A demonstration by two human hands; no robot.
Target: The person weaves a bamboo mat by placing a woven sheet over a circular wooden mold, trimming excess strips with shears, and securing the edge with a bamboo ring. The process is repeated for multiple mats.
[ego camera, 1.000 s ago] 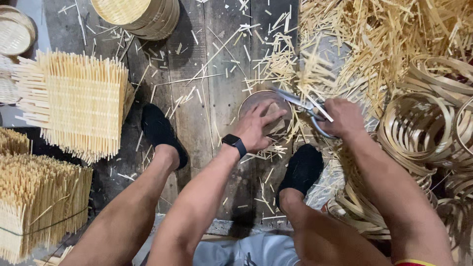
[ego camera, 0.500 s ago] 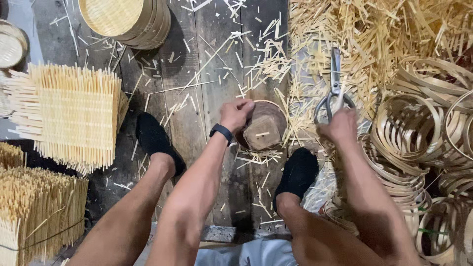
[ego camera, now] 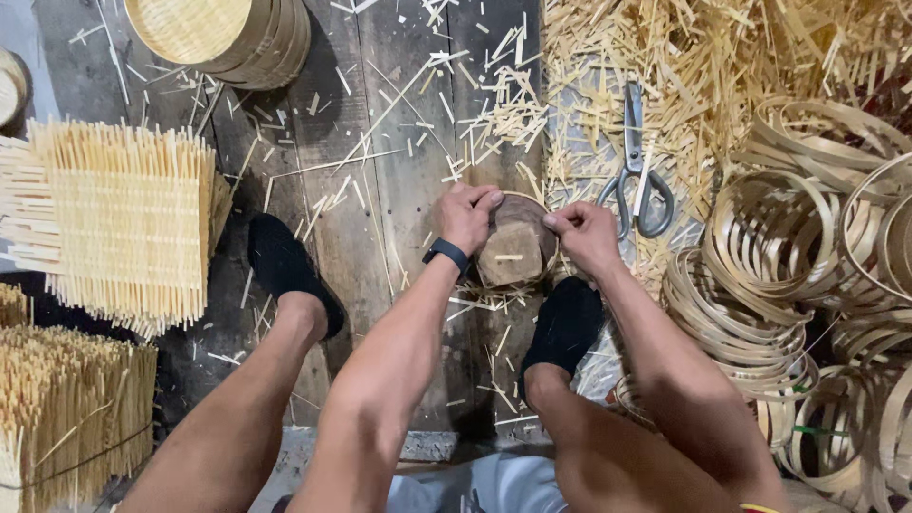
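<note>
Both hands grip a small round bamboo ring [ego camera: 518, 249] set over a wooden block on the plank floor [ego camera: 380, 190], between two black-socked feet. The left hand [ego camera: 467, 215] clamps its fingers on the ring's far-left rim; the right hand [ego camera: 584, 233] pinches the right rim. Scissors [ego camera: 635, 171] lie just beside, on bamboo offcuts [ego camera: 722, 57]; ring stacks [ego camera: 788, 256] crowd the right.

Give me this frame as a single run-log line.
left hand: grips round bamboo frame rim | right hand: pinches rim | scissors: lying on bamboo scraps, unheld | bamboo rings: piled right
</note>
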